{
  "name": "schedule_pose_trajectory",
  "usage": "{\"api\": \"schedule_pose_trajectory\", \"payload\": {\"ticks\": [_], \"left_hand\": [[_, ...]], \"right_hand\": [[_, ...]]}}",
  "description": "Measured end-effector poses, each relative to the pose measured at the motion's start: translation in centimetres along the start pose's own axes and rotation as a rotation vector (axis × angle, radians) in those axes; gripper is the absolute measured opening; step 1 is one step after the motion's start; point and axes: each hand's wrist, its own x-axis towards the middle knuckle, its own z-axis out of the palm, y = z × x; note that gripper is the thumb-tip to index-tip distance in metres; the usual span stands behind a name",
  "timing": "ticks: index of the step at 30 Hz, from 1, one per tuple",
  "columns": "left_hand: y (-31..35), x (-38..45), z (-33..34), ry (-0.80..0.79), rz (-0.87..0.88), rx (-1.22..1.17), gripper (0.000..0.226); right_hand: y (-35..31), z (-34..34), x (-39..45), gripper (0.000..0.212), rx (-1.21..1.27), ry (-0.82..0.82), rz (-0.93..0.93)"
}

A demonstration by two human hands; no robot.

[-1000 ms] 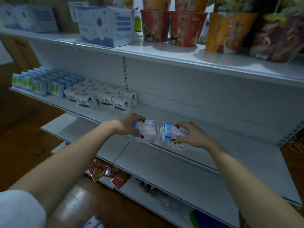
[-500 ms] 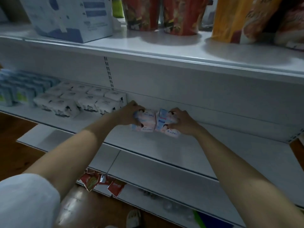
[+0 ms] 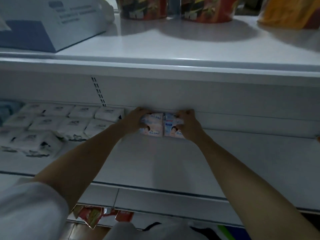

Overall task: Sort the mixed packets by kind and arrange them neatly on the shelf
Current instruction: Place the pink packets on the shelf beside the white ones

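White shelf (image 3: 173, 161) fills the view, w/ an upper tier (image 3: 173, 47) above both hands carrying a blue-and-white box (image 3: 43, 23), red tubs (image 3: 174, 7) and a yellow bag (image 3: 290, 11). To the left of the left hand, a sorted block of white packets (image 3: 57, 123) lies in rows, reaching just beside that hand; a few bluish packs (image 3: 8, 110) sit further left at the frame edge. Below and nearer than the arms, red sachets (image 3: 97, 215) lie loose on a lower level.

Both arms reach in to the back of the shelf. Left hand (image 3: 135, 121) is curled round a pink stack of packets (image 3: 152, 124); right hand (image 3: 187, 124) is curled round a blue stack of packets (image 3: 172, 125). Each stack looks two packets high. The stacks sit between the hands, touching side by side, up against or v. near the back panel (image 3: 207, 94); contact w/ it can't be confirmed.

Key relation: each stack lies inboard of its own hand, the pair's long axis running left-right along the back panel, and each hand is equally near its own load. Judged from this, placement is nearly done; next move prob. calls for letting go and drawing both hands straight back toward the body so neither stack tips. Bare shelf extends right of the right hand for more packets.
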Motion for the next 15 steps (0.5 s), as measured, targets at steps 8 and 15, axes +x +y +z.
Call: {"api": "schedule_pose_trajectory", "payload": {"ticks": [8,15], "left_hand": [[-0.2,0.2,0.5,0.017,0.043,0.106,0.071],[1.4,-2.0,0.3,0.099,-0.107,0.230,0.076]], "right_hand": [[-0.1,0.5,-0.2,0.047,-0.027,-0.028,-0.017],[-1.0,-3.2,0.5,0.036,-0.121,0.008,-0.040]]}}
